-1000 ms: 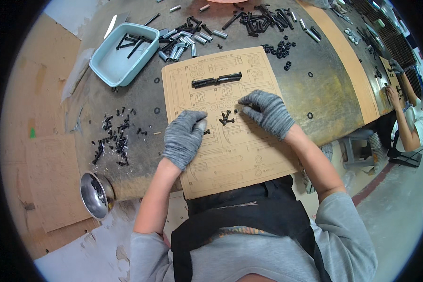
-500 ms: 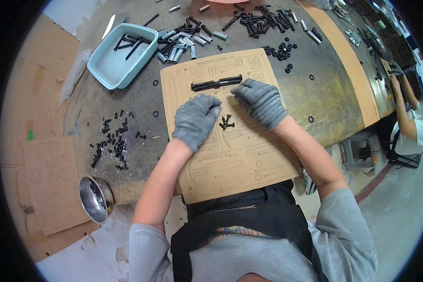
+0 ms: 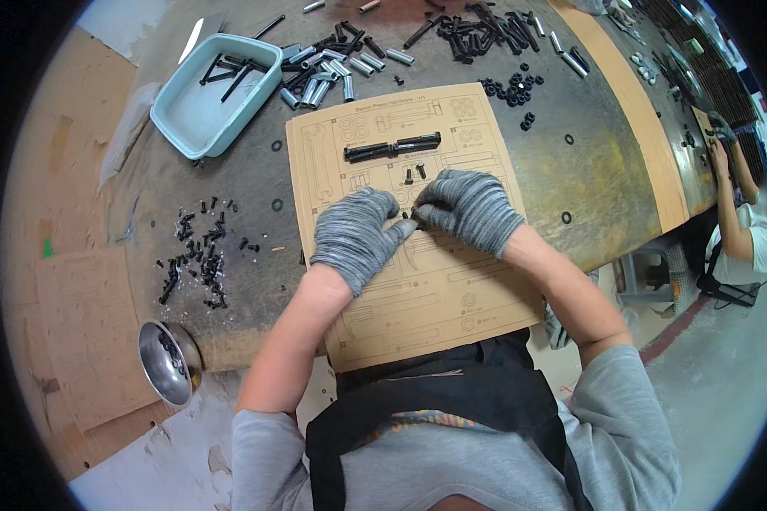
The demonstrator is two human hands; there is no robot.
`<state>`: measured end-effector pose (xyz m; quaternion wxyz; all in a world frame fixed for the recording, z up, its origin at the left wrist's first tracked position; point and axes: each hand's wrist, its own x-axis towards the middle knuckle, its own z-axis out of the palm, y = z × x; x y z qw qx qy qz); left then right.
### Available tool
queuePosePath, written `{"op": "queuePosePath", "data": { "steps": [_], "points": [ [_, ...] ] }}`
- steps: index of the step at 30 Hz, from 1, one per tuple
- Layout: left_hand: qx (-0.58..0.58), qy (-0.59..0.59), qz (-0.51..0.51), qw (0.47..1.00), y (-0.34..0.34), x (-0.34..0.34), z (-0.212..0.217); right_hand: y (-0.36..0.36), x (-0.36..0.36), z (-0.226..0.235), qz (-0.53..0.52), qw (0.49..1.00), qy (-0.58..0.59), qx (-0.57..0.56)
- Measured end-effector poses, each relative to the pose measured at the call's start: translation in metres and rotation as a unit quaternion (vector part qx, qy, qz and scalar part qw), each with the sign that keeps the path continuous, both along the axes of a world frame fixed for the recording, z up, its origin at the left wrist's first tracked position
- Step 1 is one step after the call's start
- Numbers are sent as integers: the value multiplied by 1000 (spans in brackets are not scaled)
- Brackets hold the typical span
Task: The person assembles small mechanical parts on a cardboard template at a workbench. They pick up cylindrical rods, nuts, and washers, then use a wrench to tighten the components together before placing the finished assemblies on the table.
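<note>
A: Head view, centre: left hand (image 3: pixel 355 236) and right hand (image 3: pixel 469 207), both in grey knit gloves, meeting fingertip to fingertip over a brown cardboard template (image 3: pixel 418 255) printed with part outlines.

B: Fingers?

A: Left fingers (image 3: pixel 398 228) drawn together, right fingers (image 3: pixel 423 210) likewise, pinched around small black screws (image 3: pixel 412 216) right where the two hands touch. Too small to tell which hand actually has them.

B: Farther along the template?

A: Long black rod assembly (image 3: pixel 392 148) lying crosswise on a printed outline, two more loose black screws (image 3: pixel 413 173) just near of it, between rod and hands.

B: Left side?

A: Scatter of short black bolts (image 3: pixel 198 260) on the worn tabletop (image 3: pixel 596 183), well apart from the hands. Nearer, at the tabletop edge, a small steel bowl (image 3: pixel 169 362). Far left, a pale blue tray (image 3: pixel 215 94) with a few black pins inside.

B: Far edge?

A: Silver sleeves (image 3: pixel 328 72) beside the tray, then black rods (image 3: pixel 486 21) heaped farther right, black nuts (image 3: pixel 513 88) just off the template's far right corner.

B: Anyone else?

A: Another person's arm (image 3: pixel 729 162) at the right rim, by the tabletop end.
</note>
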<state>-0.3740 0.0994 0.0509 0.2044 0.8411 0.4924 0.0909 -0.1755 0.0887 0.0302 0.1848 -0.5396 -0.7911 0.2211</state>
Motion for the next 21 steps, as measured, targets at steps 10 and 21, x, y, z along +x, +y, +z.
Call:
{"op": "queuePosePath", "data": {
  "steps": [10, 21],
  "points": [
    [0, 14, 58, 998, 22, 5, -8, 25, -1, 5, -78, 985, -48, 147],
    [33, -110, 34, 993, 43, 16, -34, 53, 18, -6, -1, 999, 2, 49]
  ]
}}
